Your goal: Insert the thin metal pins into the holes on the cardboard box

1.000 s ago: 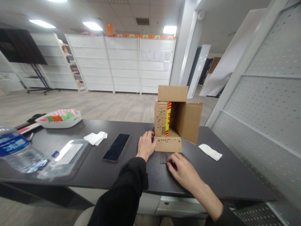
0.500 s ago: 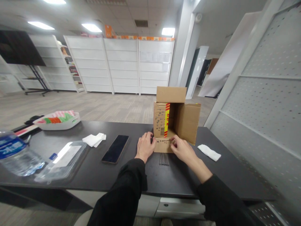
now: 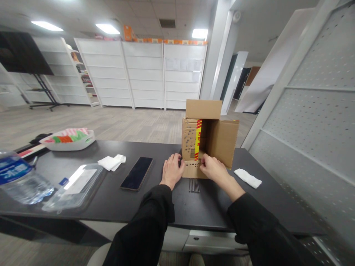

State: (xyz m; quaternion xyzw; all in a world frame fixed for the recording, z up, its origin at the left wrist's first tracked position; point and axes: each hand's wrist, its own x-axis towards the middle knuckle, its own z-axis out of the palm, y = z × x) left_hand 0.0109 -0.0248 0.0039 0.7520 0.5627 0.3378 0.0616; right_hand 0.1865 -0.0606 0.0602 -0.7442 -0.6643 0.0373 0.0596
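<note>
An open cardboard box [image 3: 223, 142] stands on the dark table, its flaps spread and its opening toward me. Its lower front flap [image 3: 194, 171] bears a row of small dark holes. My left hand [image 3: 172, 170] rests at the left edge of that flap, fingers curved and slightly apart, holding nothing visible. Over the right part of the flap, my right hand [image 3: 213, 168] has its thumb and forefinger pinched together; what is between them is too small to make out. Several thin metal nails [image 3: 194, 185] lie side by side just in front of the flap.
Left of my hands lie a black phone [image 3: 137, 173], white tissues [image 3: 112, 162], a clear plastic case [image 3: 76, 188], a water bottle [image 3: 23, 181] and a white basket [image 3: 69, 142]. A folded tissue [image 3: 247, 178] is at right, before a perforated panel [image 3: 310, 122].
My right hand has shifted slightly left along the flap, its fingers now nearer the holes. My left hand stays at the flap's edge. The view has moved slightly.
</note>
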